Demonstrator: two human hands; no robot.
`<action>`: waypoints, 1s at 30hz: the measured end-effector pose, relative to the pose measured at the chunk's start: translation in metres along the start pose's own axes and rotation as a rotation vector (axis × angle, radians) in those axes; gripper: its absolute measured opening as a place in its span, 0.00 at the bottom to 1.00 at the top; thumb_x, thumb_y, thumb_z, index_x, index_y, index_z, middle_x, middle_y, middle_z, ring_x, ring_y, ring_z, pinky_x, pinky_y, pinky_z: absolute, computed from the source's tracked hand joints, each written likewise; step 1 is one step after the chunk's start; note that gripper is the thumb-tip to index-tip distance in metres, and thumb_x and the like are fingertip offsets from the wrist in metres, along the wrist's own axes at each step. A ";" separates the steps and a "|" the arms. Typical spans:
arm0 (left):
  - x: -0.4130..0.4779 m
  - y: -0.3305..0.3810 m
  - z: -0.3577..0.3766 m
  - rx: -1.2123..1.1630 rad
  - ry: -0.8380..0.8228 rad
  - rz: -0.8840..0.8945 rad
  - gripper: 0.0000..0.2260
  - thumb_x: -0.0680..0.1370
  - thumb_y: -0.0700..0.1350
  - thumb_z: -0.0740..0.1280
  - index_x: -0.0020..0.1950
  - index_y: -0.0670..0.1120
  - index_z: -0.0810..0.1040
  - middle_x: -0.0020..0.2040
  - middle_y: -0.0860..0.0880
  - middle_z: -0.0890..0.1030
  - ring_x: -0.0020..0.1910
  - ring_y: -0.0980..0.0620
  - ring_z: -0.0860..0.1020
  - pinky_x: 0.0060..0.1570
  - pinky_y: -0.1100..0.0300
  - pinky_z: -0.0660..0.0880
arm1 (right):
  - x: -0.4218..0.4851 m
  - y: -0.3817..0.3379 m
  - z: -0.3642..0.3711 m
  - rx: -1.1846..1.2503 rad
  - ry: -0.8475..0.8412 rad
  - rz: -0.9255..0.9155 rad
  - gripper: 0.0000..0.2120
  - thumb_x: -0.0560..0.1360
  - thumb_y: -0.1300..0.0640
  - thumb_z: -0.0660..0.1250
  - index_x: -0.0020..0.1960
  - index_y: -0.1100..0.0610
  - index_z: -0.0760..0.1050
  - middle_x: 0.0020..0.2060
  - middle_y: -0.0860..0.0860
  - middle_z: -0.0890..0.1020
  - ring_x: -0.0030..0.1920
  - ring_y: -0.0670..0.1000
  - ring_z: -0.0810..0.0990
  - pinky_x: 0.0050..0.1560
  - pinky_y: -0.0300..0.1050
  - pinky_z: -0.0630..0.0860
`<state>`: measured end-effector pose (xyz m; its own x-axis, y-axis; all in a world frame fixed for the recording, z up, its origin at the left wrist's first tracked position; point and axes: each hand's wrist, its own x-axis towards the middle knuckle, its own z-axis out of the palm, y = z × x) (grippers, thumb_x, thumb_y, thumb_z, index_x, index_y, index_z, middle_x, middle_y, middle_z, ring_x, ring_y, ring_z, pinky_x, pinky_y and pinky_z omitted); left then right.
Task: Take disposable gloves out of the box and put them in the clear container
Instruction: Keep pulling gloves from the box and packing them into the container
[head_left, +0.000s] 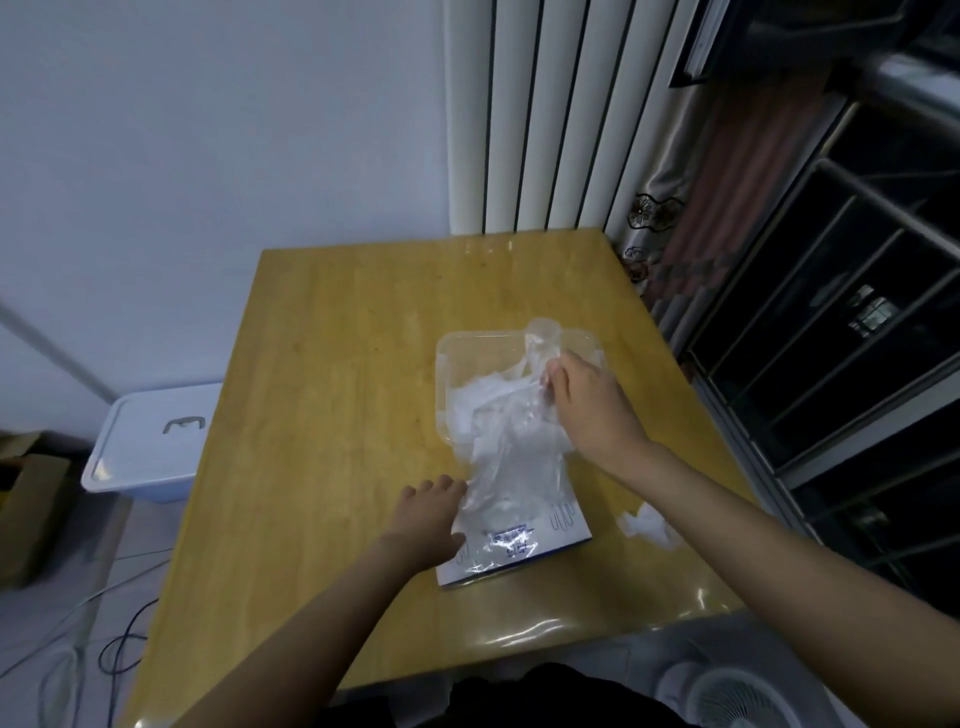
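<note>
Right hand (587, 410) pinching a clear glove (519, 441) over the clear container (452, 348) on the wooden table (322, 364), film trailing down to the flat glove box (519, 551) just nearer, left hand (428, 514) on the box's left edge, its grip impossible to tell.

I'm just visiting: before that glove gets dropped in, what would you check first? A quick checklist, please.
1. Right hand holds the glove: ok, its fingers pinch the upper part.
2. Glove above the clear container: ok for the upper part.
3. Glove free of the box: not ok, its lower end lies across the box.
4. Left hand steadies the box: cannot tell; it rests at the box's left edge, touching the glove.
5. Room in the container: ok, the pile looks low.
6. No strays: not ok, a crumpled white piece lies on the table right of the box.
</note>
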<state>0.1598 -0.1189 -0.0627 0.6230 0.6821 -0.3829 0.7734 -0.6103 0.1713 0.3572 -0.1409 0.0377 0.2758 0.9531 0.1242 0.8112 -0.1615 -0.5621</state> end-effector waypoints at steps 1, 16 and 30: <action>-0.001 -0.002 -0.007 -0.097 0.051 -0.007 0.25 0.78 0.49 0.64 0.73 0.47 0.61 0.70 0.47 0.67 0.67 0.47 0.68 0.65 0.53 0.63 | 0.002 0.000 -0.001 0.004 -0.001 0.014 0.12 0.82 0.59 0.53 0.44 0.59 0.70 0.38 0.56 0.79 0.36 0.53 0.75 0.37 0.44 0.65; 0.009 0.011 -0.092 -1.085 0.128 0.177 0.32 0.72 0.41 0.73 0.72 0.51 0.63 0.66 0.53 0.70 0.65 0.54 0.71 0.62 0.63 0.70 | 0.010 -0.014 0.001 0.331 -0.099 0.008 0.13 0.82 0.60 0.54 0.43 0.60 0.72 0.29 0.49 0.74 0.28 0.41 0.72 0.30 0.30 0.67; 0.035 0.013 -0.107 -1.178 0.294 -0.018 0.10 0.81 0.41 0.60 0.40 0.44 0.73 0.31 0.50 0.75 0.29 0.55 0.74 0.36 0.60 0.74 | 0.014 0.003 0.010 0.410 -0.357 0.283 0.31 0.71 0.54 0.74 0.66 0.54 0.60 0.48 0.52 0.78 0.44 0.51 0.81 0.45 0.54 0.81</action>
<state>0.2043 -0.0605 0.0233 0.4958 0.8453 -0.1993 0.3194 0.0359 0.9469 0.3586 -0.1257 0.0290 0.2047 0.9259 -0.3176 0.4477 -0.3771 -0.8108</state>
